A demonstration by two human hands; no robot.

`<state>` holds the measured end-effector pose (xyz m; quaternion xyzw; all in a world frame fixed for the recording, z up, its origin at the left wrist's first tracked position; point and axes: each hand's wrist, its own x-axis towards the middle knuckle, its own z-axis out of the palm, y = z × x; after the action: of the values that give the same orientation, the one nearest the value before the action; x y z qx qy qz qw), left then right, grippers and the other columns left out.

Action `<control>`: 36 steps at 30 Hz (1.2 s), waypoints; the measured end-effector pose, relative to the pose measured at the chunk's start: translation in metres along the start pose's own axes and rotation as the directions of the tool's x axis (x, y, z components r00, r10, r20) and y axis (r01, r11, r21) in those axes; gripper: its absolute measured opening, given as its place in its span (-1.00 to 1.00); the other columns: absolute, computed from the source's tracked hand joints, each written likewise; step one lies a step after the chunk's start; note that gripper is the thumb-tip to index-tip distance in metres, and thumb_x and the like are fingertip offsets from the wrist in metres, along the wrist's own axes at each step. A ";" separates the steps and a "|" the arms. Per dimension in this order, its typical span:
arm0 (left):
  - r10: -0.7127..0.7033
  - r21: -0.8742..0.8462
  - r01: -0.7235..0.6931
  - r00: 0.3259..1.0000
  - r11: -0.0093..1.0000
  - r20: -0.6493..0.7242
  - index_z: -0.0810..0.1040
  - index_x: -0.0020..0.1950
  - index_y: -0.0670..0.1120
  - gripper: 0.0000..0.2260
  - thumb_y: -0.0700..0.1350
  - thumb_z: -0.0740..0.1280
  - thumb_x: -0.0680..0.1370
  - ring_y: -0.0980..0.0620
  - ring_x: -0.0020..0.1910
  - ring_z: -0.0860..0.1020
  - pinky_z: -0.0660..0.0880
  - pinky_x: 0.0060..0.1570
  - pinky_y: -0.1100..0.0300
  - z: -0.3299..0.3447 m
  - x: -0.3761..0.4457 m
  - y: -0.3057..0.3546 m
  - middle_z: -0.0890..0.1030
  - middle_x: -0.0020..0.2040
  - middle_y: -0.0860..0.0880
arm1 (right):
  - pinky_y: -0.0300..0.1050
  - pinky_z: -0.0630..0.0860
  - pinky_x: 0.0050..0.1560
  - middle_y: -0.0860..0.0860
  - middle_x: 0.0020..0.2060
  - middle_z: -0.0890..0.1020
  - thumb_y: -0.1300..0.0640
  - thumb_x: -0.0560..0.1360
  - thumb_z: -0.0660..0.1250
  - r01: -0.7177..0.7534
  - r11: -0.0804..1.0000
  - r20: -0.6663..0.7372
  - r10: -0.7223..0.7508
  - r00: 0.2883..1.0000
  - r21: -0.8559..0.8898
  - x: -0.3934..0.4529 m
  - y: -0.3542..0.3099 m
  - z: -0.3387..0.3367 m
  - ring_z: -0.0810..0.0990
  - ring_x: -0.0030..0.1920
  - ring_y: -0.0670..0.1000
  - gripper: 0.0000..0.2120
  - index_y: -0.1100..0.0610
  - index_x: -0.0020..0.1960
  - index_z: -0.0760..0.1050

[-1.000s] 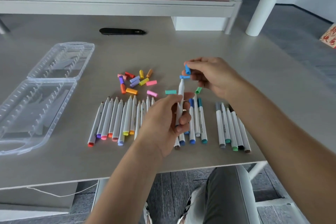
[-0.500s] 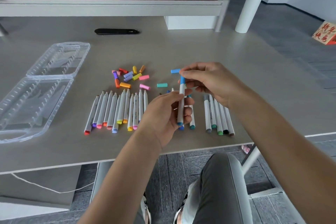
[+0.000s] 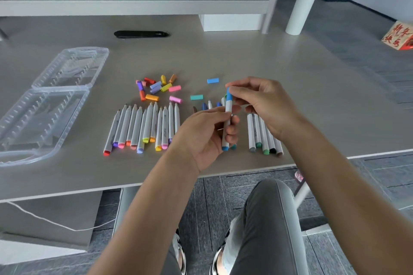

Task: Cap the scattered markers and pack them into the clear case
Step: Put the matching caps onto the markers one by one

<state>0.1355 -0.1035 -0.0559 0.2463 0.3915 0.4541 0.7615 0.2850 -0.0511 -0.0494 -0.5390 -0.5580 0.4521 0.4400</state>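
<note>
My left hand (image 3: 206, 134) grips a white marker with a blue end (image 3: 228, 118) upright above the table. My right hand (image 3: 266, 102) pinches the blue cap (image 3: 228, 94) that sits on the marker's top. A row of uncapped white markers (image 3: 143, 128) lies left of my hands, and a few more markers (image 3: 264, 135) lie to the right. Others are partly hidden behind my left hand. Loose coloured caps (image 3: 156, 88) are piled beyond the left row, with a blue cap (image 3: 212, 80) and a teal cap (image 3: 196, 97) lying apart. The clear case (image 3: 42, 105) lies open at the left.
A black oval grommet (image 3: 141, 34) is set in the grey table (image 3: 312, 87) near its far edge. The table's near edge runs just below my hands, with my knees under it. A white post (image 3: 301, 6) and a red box (image 3: 399, 37) stand on the floor beyond the table.
My right hand brought the blue cap down onto the tip of the marker in my left hand. The marker has stayed upright, and the camera view has shifted.
</note>
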 end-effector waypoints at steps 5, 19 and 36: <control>0.023 -0.029 -0.024 0.999 0.999 -0.026 0.46 0.33 -0.41 -0.72 -0.34 0.17 0.65 0.03 -0.42 0.42 0.36 -0.45 0.22 0.007 -0.005 -0.003 0.53 -0.25 -0.17 | -0.30 0.43 -0.25 -0.07 -0.20 0.72 0.18 0.57 0.45 0.003 1.000 -0.016 -0.003 1.000 0.022 -0.009 0.002 -0.004 0.65 -0.27 -0.17 -0.85 0.09 0.12 0.71; 0.208 -0.125 -0.248 0.941 0.961 -0.267 0.62 0.03 -0.26 -0.83 -0.21 0.27 0.62 -0.09 -0.21 0.67 0.60 -0.13 0.11 -0.026 -0.030 0.003 0.67 -0.17 -0.17 | -0.04 0.65 -0.08 0.01 -0.28 0.72 0.11 0.47 0.50 -0.066 0.790 -0.109 -0.001 0.994 -0.609 0.028 0.013 -0.011 0.71 -0.20 0.05 -0.94 0.03 -0.18 0.67; 0.222 -0.120 -0.261 0.938 0.958 -0.265 0.59 -0.11 -0.21 -0.83 -0.23 0.23 0.61 -0.05 -0.32 0.57 0.50 -0.18 0.12 -0.037 -0.042 0.005 0.60 -0.27 -0.14 | -0.16 0.42 -0.30 0.00 -0.24 0.69 -0.08 0.46 0.49 0.046 0.468 0.025 -0.051 0.998 -0.882 0.042 -0.010 0.058 0.65 -0.22 0.03 -0.78 0.09 -0.10 0.67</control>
<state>0.0911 -0.1379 -0.0574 0.1746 0.4146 0.6003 0.6613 0.2248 -0.0108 -0.0515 -0.6738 -0.7250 0.0863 0.1138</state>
